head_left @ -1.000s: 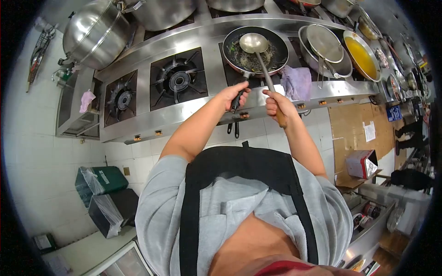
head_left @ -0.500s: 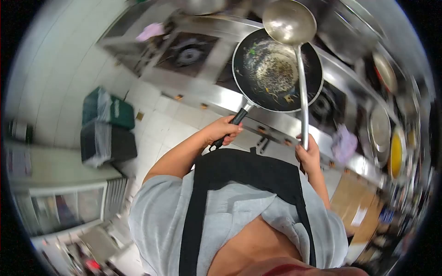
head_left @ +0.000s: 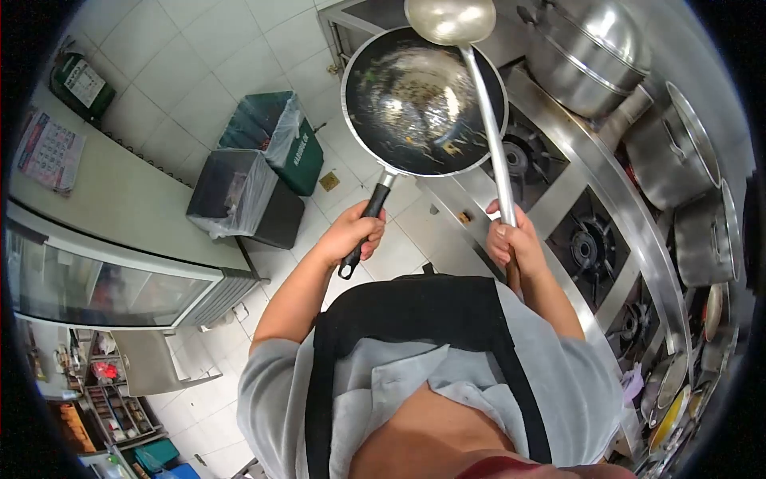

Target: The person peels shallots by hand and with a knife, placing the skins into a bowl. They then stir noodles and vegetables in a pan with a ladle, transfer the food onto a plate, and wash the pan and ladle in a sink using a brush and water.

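Observation:
My left hand (head_left: 357, 234) is wrapped around the black handle of a frying pan (head_left: 383, 120), held out in front of me. The pan's dark inside is wet and shiny, with food scraps and residue across its base. In my right hand (head_left: 513, 237) is the long metal handle of a ladle (head_left: 452, 17), which has a wooden end. The ladle's large round bowl is raised at the pan's far rim, and its shaft overlaps the pan's right side in this view. Both hands are closed.
A stove (head_left: 586, 247) with several burners runs along my right, with large steel pots (head_left: 670, 160) behind it. To the left stand a green bin (head_left: 299, 160) and a black bin (head_left: 275, 211), both lined with plastic. A glass-fronted fridge (head_left: 120, 279) is further left.
My body has turned left, away from the stove. The pan and ladle have moved with me, off the burners and toward the bins. Both hands keep their hold.

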